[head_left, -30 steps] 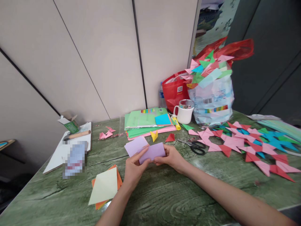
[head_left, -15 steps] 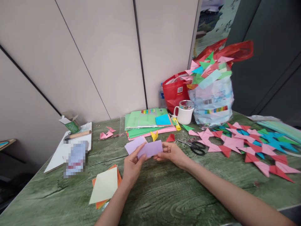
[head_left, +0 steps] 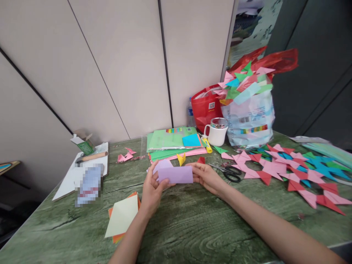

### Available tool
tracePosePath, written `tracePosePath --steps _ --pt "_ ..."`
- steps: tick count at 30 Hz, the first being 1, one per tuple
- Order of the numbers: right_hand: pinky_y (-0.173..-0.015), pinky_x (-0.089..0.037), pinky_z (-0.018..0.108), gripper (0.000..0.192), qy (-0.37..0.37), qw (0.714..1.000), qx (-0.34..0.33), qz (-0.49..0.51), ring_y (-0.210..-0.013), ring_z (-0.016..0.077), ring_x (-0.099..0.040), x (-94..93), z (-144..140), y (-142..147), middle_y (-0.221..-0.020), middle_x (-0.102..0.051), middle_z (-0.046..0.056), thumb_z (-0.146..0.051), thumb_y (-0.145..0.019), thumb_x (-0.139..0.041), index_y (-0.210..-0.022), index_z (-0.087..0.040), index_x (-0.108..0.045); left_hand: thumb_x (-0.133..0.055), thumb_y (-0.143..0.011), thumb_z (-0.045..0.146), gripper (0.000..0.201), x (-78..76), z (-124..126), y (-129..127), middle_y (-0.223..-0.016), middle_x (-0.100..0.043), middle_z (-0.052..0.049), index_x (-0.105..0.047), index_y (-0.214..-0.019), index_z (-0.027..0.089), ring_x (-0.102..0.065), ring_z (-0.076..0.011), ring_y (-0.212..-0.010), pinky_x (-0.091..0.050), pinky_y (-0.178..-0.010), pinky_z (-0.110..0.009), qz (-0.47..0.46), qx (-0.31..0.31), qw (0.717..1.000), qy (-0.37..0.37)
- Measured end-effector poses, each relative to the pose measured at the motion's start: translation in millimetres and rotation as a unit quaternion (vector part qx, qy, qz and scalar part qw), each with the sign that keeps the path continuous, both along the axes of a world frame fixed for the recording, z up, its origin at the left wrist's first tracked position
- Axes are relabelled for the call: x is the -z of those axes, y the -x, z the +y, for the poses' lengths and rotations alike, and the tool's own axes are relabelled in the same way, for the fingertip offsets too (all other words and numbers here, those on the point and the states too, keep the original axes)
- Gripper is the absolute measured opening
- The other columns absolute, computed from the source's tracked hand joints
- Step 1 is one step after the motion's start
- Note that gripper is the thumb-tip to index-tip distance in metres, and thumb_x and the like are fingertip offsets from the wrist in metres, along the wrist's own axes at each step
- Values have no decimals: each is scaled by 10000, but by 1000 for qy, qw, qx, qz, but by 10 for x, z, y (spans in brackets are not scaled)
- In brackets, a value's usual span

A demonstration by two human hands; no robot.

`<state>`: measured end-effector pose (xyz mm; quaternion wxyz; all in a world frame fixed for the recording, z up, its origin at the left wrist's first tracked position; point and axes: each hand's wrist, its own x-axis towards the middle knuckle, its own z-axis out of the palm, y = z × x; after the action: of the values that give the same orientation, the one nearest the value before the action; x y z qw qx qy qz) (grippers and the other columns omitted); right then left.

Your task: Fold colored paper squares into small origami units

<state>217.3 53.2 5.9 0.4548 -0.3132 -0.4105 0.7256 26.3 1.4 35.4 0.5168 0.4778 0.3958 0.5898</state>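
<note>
Lilac paper [head_left: 176, 174], folded into a strip, is held just above the green counter [head_left: 192, 227] between both hands. Far left lies a white board [head_left: 68, 179] with a wooden-handled tool [head_left: 90, 157]; nearer, a pale yellow sheet [head_left: 122, 216] rests on orange ones. The left hand [head_left: 151, 189] has its grip pinched on the strip's left end, the right hand [head_left: 206, 176] pinched on its right end. Behind sit a stack of coloured paper [head_left: 173, 145] and a white mug [head_left: 217, 132]. Black scissors [head_left: 229, 173] lie just right of the right hand, then folded paper stars [head_left: 288, 170].
</note>
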Motion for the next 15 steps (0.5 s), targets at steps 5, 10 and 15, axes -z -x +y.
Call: tracePosePath --steps 5,10,15 --pt "-757 -500 440 476 63 972 -219 54 -806 240 -665 -92 -91 -10 -906 -674 151 -521 -833 -417 -1013 -104 -559 -687 -641 209 724 10 -22 -10 -674 -694 -23 -371 -1289 140 -662 -199 -666 -533 -693 -361 66 49 994 78" --pt "-772 -495 410 522 7 945 -324 46 -876 250 -650 -150 -151 -50 -1112 -584 198 -486 -802 -502 -1162 -109 -481 -651 -637 175 598 9 -38 -14 -581 -684 1 -500 -1211 107 -642 -177 -568 -519 -624 -303 146 29 984 98" --pt "-806 -483 412 608 -33 948 -316 19 -890 236 -644 -136 -162 -36 -1123 -576 179 -383 -711 -660 -1217 -137 -428 -652 -645 178 584 37 -40 -14 -621 -667 8 -504 -1208 142 -611 -137 -549 -497 -587 -252 189 1 980 58"
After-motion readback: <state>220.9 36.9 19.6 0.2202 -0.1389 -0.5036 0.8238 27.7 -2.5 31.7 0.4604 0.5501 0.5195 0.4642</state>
